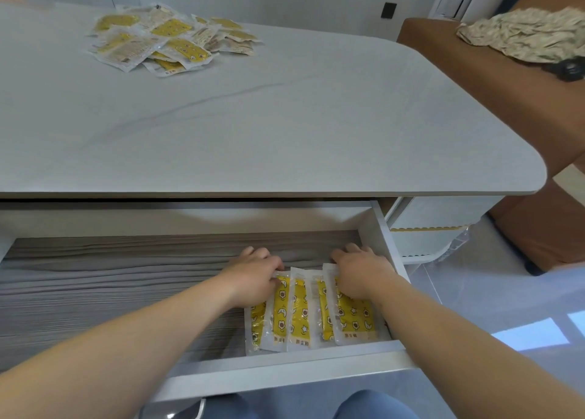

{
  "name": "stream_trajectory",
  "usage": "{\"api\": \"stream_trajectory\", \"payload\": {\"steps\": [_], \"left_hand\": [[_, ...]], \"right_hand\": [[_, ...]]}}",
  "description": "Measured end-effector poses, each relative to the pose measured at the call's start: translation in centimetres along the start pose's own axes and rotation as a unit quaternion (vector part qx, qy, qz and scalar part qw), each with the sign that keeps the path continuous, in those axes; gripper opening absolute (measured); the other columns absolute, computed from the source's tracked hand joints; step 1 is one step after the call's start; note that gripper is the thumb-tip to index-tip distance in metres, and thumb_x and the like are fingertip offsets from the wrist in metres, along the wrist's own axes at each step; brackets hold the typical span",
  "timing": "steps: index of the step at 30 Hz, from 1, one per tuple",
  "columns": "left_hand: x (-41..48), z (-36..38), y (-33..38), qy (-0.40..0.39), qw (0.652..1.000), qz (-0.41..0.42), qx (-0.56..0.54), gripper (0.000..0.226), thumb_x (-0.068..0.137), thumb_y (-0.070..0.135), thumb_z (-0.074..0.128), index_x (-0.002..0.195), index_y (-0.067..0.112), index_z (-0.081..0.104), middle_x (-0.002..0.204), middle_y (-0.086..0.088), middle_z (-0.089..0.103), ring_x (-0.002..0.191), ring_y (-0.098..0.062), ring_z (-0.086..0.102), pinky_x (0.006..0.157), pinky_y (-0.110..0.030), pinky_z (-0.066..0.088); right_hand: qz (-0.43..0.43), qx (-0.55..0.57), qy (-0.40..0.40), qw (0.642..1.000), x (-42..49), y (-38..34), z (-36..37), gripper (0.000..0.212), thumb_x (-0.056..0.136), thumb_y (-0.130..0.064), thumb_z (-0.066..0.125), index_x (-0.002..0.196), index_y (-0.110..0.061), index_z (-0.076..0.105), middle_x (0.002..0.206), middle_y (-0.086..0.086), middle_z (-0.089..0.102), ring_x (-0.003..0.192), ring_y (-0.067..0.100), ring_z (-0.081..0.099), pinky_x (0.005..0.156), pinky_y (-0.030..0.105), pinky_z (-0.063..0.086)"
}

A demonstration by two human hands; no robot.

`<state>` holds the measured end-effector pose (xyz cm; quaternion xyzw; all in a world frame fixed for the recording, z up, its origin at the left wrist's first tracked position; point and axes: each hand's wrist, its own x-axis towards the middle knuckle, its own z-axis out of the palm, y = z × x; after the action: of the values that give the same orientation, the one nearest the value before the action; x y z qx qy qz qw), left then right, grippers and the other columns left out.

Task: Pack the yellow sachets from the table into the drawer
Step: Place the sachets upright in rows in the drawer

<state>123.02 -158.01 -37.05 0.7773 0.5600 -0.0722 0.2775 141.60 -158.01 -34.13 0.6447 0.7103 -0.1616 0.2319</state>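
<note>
Head view: both arms are reaching down into the open drawer (381, 228) under the table (285, 127). The left hand (253, 276) is lying palm down on the left end of a row of yellow sachets (299, 311), fingers curled loosely over the top edges of the leftmost packs; whether it is actually pinching one, cannot tell. The right hand (361, 273) is lying palm down on the rightmost sachet (356, 320), fingers spread and bent over its top edge, pressing rather than clearly gripping. About 5 sachets are showing in that row, overlapping like shingles, long sides running front to back, sitting in the drawer's right front corner, touching or just beside the right wall and front panel. The rest of the drawer floor, grey wood grain, is showing to the left. On the tabletop, well apart from the hands, a loose pile of yellow sachets (167, 35) is lying at the far left, some face up, some turned over, overlapping in no order. To the right of the table a brown sofa (474, 70) is carrying a crumpled patterned cloth (522, 35). The person's knees in blue trousers (373, 406) are showing at the bottom edge.
</note>
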Motion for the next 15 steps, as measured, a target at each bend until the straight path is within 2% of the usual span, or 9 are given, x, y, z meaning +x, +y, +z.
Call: {"api": "stream_trajectory", "payload": {"steps": [3,6,8,11,15], "left_hand": [[-0.15,-0.03,0.18,0.005,1.000,-0.014,0.005,0.029,0.096,0.033,0.041,0.121,0.020,0.048,0.130,0.001,0.042,0.121,-0.017,0.035,0.103,-0.033,0.036],[-0.21,-0.05,0.23,0.008,0.998,-0.033,0.050,0.036,0.095,0.038,0.042,0.125,0.017,0.044,0.129,-0.002,0.046,0.121,-0.019,0.039,0.100,-0.034,0.038],[-0.20,0.06,0.38,-0.004,0.998,-0.037,0.048,0.047,0.092,0.042,0.048,0.132,0.019,0.038,0.134,-0.003,0.044,0.124,-0.020,0.038,0.101,-0.035,0.039],[-0.25,0.04,0.57,-0.027,0.998,-0.041,0.025,0.061,0.087,0.044,0.055,0.140,0.030,0.029,0.140,-0.005,0.037,0.130,-0.023,0.032,0.102,-0.036,0.037],[-0.37,-0.06,0.43,-0.002,0.999,-0.042,0.019,0.056,0.081,0.044,0.063,0.128,0.027,0.038,0.134,-0.002,0.031,0.127,-0.022,0.027,0.100,-0.035,0.038]], "right_hand": [[0.009,-0.010,-0.029,0.999,-0.32,-0.13,-0.20,0.045,0.092,-0.007,0.042,0.137,-0.015,0.039,0.135,0.009,0.045,0.120,0.029,0.049,0.096,0.040,0.047],[0.026,-0.061,-0.035,0.997,-0.55,-0.33,-0.36,0.036,0.094,-0.008,0.037,0.128,-0.010,0.048,0.123,0.009,0.057,0.109,0.027,0.057,0.084,0.036,0.048],[0.009,-0.071,-0.013,0.997,-0.45,-0.35,-0.23,0.041,0.095,-0.011,0.040,0.135,-0.012,0.041,0.129,0.010,0.053,0.118,0.028,0.051,0.085,0.037,0.046],[-0.031,-0.032,0.013,0.999,0.18,-0.04,0.26,0.060,0.092,-0.015,0.048,0.146,-0.023,0.022,0.145,0.007,0.034,0.134,0.028,0.032,0.101,0.043,0.039],[-0.002,-0.020,0.018,1.000,0.37,-0.05,0.32,0.056,0.091,-0.019,0.052,0.142,-0.019,0.028,0.141,0.010,0.031,0.130,0.030,0.032,0.099,0.042,0.042]]}}
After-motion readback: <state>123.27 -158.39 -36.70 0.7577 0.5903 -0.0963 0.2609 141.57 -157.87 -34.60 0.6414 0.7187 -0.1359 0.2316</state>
